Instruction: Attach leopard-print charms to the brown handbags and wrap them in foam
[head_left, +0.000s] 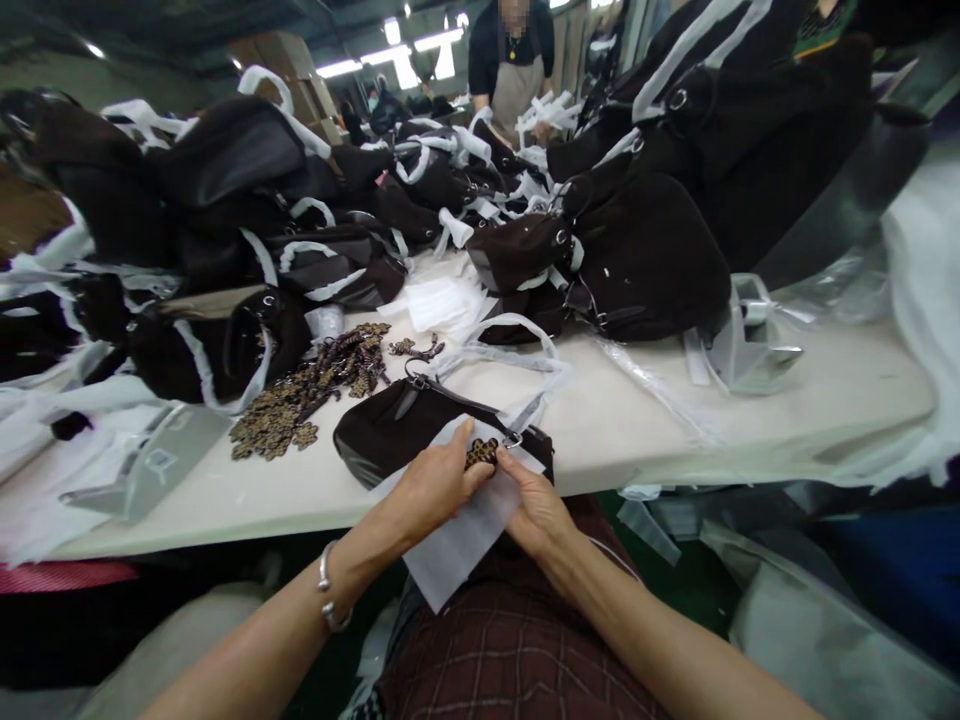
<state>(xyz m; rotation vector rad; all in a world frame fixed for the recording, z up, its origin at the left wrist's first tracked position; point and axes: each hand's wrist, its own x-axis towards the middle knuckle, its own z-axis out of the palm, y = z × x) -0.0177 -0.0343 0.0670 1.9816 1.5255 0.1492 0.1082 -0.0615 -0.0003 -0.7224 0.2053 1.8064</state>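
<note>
Pinching a small brown-and-gold flower-shaped charm [481, 453] between fingertips of both hands: left hand [435, 484] closed on it from the left, right hand [534, 510] w/ thumb pressed at its right edge. Charm sits over a thin white foam wrapping sheet [461, 545], draped off the front edge of the pale worktable [825, 400]. Just behind: dark brown suede handbag w/ white-wrapped strap [405, 425]. Further left, heap of matching charms [307, 395]. Risk, as judged: grip loosening → charm slides off sheet & drops into lap; sheet may tear if tugged hard.
</note>
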